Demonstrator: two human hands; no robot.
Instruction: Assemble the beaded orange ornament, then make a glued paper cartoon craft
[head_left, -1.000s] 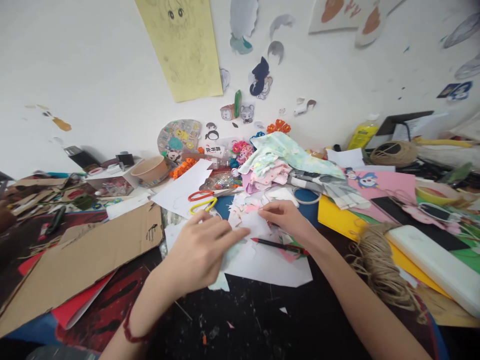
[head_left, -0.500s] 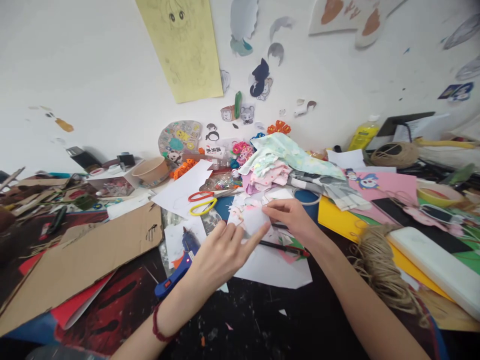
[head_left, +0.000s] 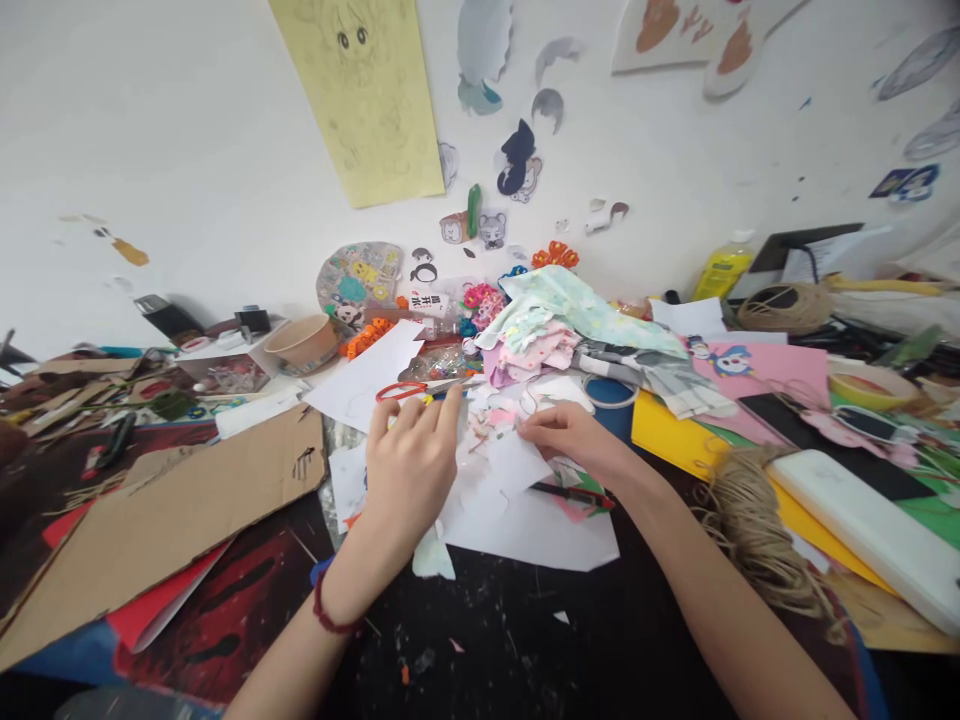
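Observation:
My right hand [head_left: 566, 437] pinches a small piece of white paper [head_left: 523, 462] between thumb and fingers, above a larger white sheet [head_left: 555, 535]. Over the scissors [head_left: 399, 389] hangs my left hand [head_left: 414, 455], its fingers apart and pointing forward. The red handle loop shows beyond the knuckles, while most of the yellow loop is covered. Whether the fingertips touch the scissors I cannot make out. Pink and white paper scraps [head_left: 487, 428] lie between the hands. A slim black tool with a red end [head_left: 574, 494] rests under the held paper.
Brown cardboard [head_left: 195, 500] lies at the left. Patterned cloth pieces [head_left: 577, 305] are heaped at the back, by the wall. To the right are a twine bundle [head_left: 757, 530], a long white case [head_left: 870, 530] and yellow sheets [head_left: 675, 440]. My left forearm mostly hides a blue glue gun [head_left: 321, 572].
My left hand has moved away from the paper, up and to the left, over the scissors. The glue gun is now mostly covered. My right hand still holds the paper, slightly lower and further left.

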